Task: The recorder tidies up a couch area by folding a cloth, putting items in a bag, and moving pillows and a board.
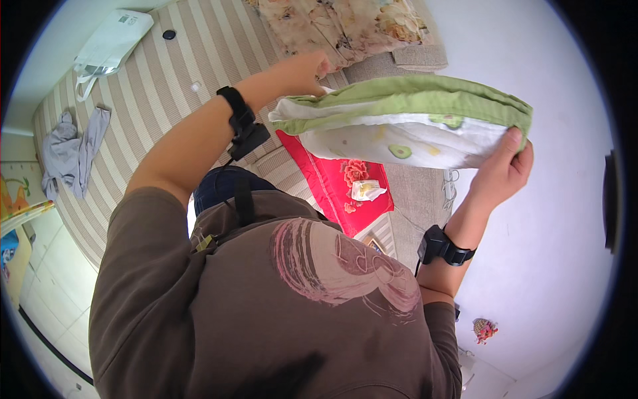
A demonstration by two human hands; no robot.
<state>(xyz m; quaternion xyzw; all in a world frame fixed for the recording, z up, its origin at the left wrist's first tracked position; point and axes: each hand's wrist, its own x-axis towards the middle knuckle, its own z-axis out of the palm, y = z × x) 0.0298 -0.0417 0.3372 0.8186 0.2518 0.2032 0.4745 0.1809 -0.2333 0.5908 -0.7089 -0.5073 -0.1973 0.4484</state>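
Note:
A folded white cloth with a green border and avocado prints (398, 134) is held up in front of me, its green edges running in layers along the top. My left hand (311, 75) pinches its left end from behind; the fingertips are partly hidden. At the right corner, my right hand (506, 167) grips the green edge, thumb on the near face and fingers curled at the side. Black straps with small devices are on both wrists. Below the cloth lies a red cloth with flower patterns (324, 184), with a soft packet of tissues (368, 190) on it.
A striped cover (164, 114) spreads over the surface at left, bearing a crumpled grey garment (67, 152), a white bag (114, 42) and a small round black object (169, 35). A floral cushion (349, 30) is at the top. A white wall (548, 224) rises at right.

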